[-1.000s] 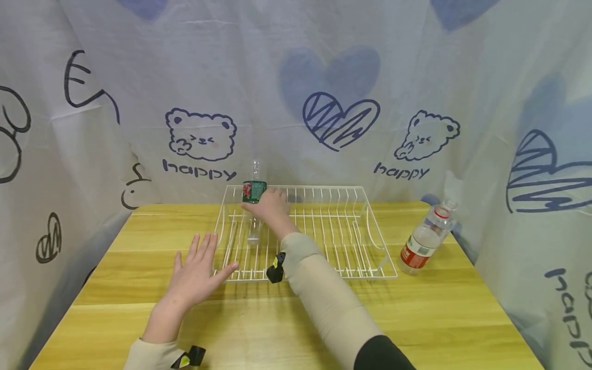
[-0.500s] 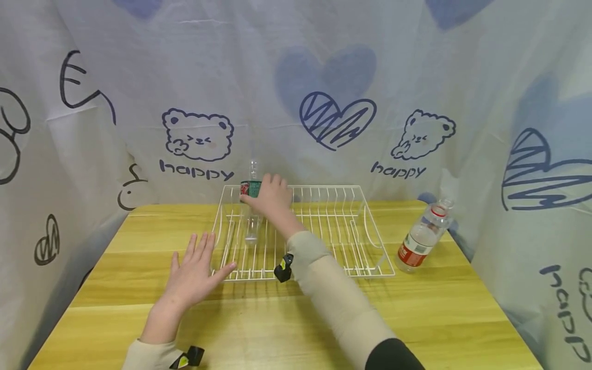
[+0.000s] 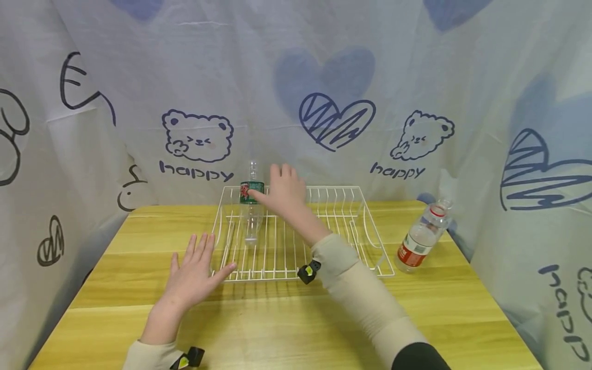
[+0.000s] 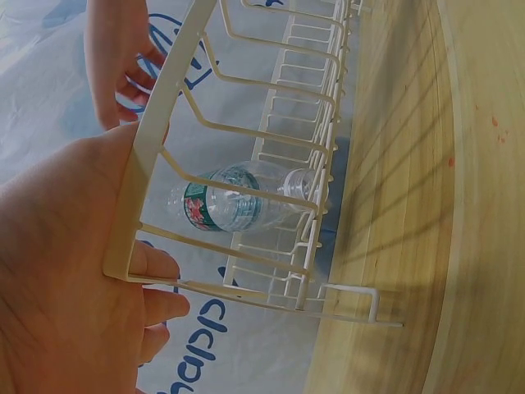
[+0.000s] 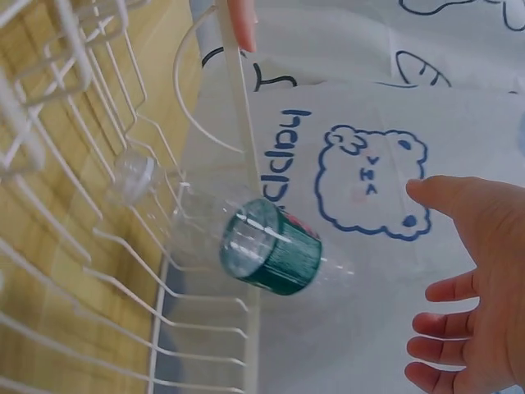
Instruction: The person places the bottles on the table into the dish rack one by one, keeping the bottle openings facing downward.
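A clear plastic bottle (image 3: 252,186) with a green label stands upside down in the left part of the white wire dish rack (image 4: 166,90), its neck end at the bottom wires. My right hand (image 3: 288,192) is beside that bottle with spread fingers and holds nothing. In the right wrist view a gap separates the right hand (image 5: 488,287) from the bottle (image 5: 275,248). My left hand (image 3: 191,280) lies with straight, spread fingers at the rack's near left corner. In the left wrist view the left hand (image 4: 74,263) is against the rack's rim.
A clear bottle with a red and white label (image 3: 415,249) stands on the wooden table (image 3: 259,329), right of the rack. A curtain (image 3: 259,61) with printed hearts and bears hangs behind the table and along both sides.
My right hand has let go of the green-labelled bottle and moved right, its fingers opening out. The bottle stays in the rack. The left hand has hardly moved.
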The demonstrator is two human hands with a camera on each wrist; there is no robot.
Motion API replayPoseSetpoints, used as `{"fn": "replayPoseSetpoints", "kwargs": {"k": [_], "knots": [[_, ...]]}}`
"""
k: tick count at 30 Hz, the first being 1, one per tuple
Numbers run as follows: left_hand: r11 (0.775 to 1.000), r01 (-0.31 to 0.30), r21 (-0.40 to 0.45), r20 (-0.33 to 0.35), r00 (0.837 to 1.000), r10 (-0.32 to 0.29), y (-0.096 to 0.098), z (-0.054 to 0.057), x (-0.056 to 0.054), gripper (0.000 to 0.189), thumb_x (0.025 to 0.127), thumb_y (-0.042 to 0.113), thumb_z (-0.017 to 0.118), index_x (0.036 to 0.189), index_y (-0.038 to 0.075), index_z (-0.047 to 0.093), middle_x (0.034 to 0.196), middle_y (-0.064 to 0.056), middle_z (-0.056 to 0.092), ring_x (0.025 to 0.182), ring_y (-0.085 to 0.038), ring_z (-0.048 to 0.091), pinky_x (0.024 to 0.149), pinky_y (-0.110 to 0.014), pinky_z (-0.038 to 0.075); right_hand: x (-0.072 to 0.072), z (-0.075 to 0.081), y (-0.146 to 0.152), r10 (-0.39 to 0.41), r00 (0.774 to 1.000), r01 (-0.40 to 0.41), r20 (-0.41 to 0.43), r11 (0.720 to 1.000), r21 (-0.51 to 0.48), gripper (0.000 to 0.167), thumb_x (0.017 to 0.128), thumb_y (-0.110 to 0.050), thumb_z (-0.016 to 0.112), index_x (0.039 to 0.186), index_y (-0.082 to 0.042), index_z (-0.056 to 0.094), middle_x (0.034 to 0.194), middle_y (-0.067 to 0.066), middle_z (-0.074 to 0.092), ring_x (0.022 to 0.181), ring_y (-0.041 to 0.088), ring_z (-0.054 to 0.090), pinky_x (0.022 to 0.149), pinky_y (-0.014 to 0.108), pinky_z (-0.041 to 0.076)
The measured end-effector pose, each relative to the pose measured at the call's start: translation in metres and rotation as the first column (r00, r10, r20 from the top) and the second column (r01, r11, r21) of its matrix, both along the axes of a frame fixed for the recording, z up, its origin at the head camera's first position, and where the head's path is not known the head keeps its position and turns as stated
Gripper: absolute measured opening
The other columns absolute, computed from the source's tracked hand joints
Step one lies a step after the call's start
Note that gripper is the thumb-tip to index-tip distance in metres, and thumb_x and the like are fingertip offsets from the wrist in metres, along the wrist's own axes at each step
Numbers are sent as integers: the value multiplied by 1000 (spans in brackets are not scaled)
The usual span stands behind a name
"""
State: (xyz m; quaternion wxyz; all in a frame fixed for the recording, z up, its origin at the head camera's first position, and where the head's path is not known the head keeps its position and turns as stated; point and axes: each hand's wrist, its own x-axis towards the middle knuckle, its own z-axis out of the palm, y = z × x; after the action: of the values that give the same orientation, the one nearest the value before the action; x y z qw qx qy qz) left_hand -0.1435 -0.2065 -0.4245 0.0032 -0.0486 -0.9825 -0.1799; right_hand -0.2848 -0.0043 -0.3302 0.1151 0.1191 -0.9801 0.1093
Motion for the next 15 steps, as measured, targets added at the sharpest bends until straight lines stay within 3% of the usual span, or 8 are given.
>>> {"fn": "replayPoseSetpoints", "kwargs": {"k": [6, 15], "knots": [[1000, 1, -4, -4, 1000, -1, 2, -1, 0, 94, 94, 70, 36, 157, 6, 8, 164, -16, 2, 151, -41, -6, 112, -73, -8, 11, 5, 26, 39, 999, -40, -31, 999, -19, 81, 84, -69, 56, 140, -12, 44, 130, 10, 52, 118, 27, 49, 96, 44, 49], [1000, -2, 1, 2, 1000, 2, 1, -1, -1, 95, 94, 70, 35, 157, 5, 7, 164, -16, 0, 151, -40, -8, 112, -72, -10, 28, 9, 71, 105, 987, -111, -124, 993, -39, 72, 86, -60, 62, 136, -9, 48, 129, 13, 54, 118, 31, 51, 95, 46, 48]]}}
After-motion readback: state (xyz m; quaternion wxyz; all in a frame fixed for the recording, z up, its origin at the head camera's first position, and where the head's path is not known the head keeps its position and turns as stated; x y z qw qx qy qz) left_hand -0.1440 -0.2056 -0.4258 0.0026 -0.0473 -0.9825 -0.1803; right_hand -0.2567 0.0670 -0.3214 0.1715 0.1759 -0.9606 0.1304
